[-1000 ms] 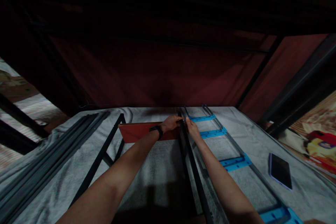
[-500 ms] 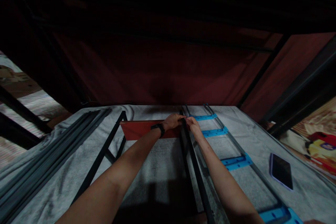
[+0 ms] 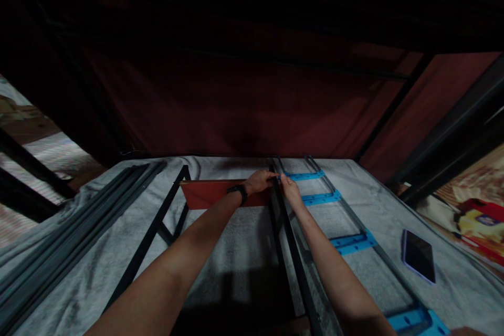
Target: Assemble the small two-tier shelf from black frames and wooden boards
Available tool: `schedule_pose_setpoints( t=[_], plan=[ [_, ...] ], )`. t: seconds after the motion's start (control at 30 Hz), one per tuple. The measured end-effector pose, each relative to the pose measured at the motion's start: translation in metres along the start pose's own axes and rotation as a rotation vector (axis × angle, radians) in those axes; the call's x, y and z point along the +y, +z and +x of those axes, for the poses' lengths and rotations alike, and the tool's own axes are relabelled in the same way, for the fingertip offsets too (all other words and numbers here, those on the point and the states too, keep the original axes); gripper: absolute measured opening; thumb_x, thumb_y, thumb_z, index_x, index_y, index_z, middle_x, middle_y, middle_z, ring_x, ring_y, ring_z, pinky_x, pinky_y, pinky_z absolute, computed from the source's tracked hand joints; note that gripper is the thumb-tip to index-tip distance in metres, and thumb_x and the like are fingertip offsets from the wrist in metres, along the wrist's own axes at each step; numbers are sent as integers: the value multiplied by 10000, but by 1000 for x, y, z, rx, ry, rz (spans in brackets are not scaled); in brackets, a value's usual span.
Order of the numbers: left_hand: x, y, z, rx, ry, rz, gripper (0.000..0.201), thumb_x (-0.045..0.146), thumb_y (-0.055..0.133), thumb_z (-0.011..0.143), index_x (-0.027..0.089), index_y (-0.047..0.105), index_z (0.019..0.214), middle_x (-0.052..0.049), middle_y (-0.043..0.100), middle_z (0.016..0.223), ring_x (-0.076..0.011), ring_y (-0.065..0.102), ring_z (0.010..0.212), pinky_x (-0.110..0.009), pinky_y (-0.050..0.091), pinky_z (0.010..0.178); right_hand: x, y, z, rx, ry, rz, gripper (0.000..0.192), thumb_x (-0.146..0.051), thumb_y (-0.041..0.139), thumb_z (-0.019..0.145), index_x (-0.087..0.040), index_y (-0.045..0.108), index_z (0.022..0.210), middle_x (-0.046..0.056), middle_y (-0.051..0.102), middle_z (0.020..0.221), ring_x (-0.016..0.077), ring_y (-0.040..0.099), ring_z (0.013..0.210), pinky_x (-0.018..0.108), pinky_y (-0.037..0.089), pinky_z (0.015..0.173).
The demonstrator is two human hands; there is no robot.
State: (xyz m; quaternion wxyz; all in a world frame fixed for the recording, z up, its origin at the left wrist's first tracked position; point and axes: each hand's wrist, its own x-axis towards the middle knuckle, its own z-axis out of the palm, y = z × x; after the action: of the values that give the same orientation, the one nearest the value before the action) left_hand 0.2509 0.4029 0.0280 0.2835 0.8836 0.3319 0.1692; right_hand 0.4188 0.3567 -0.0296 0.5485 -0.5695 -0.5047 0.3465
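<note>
While the view barely shifts vs. a sec ago, both hands stay put at the same joint, so work there looks ongoing. L to R: red panel [image 3: 208, 194] standing between black frame rails; left hand [image 3: 258, 181] pinched on its top corner at the rail [image 3: 280, 215]; right hand [image 3: 290, 189] fingertips pinching smth tiny, can't tell what.

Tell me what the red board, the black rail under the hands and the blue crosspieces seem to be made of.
Red board: probably painted or laminated wood; flat, matte, straight-edged. Black rail: likely painted metal; thin, rigid, dull sheen. Blue crosspieces: flat strips, apparently with holes; coated metal or plastic, too dim to tell.
</note>
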Motion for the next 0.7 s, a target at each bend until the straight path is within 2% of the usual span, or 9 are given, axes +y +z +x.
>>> schedule_pose_setpoints(
  t=[0.1,0.23,0.33,0.5,0.57,0.7],
  plan=[
    [-1,1,1,12,-5,-4,491,156,629,854,216,666,1340,-40,747,1228,-214,686,1123,-265,489,948,-1,1,1,-16,18,54,620,-862,501,722,-248,579,746,-15,573,626,177,532,618,292,412,568],
    [-3,2,1,10,5,-13,473,162,613,865,209,672,1331,-45,751,1219,-211,691,1108,-262,489,944,-5,4,6,0,-41,18,558,-803,595,707,-253,518,660,-30,511,575,169,502,619,290,404,591],
    [-4,2,1,11,-6,10,483,156,622,852,220,675,1327,-32,756,1205,-210,694,1095,-261,487,945,-8,5,8,39,-42,-9,547,-787,590,725,-246,544,657,-4,564,617,190,533,672,305,418,623],
    [-4,2,3,-9,-12,-21,516,147,619,851,196,647,1364,-57,722,1283,-205,673,1151,-253,474,975,-6,3,1,-38,29,109,529,-756,651,681,-235,594,754,-12,593,653,175,541,637,303,430,626],
    [-4,3,4,2,-18,-17,521,149,618,851,181,641,1371,-70,711,1304,-209,668,1161,-251,479,968,-5,0,-2,-51,0,79,517,-743,673,680,-237,582,732,-25,569,619,168,529,623,296,425,620],
    [-4,4,3,13,4,-4,490,166,620,853,204,669,1339,-46,750,1222,-214,687,1103,-259,494,941,-5,-3,-3,-35,6,-34,515,-749,605,761,-248,559,649,-18,537,553,195,550,640,304,429,607]
  ],
)
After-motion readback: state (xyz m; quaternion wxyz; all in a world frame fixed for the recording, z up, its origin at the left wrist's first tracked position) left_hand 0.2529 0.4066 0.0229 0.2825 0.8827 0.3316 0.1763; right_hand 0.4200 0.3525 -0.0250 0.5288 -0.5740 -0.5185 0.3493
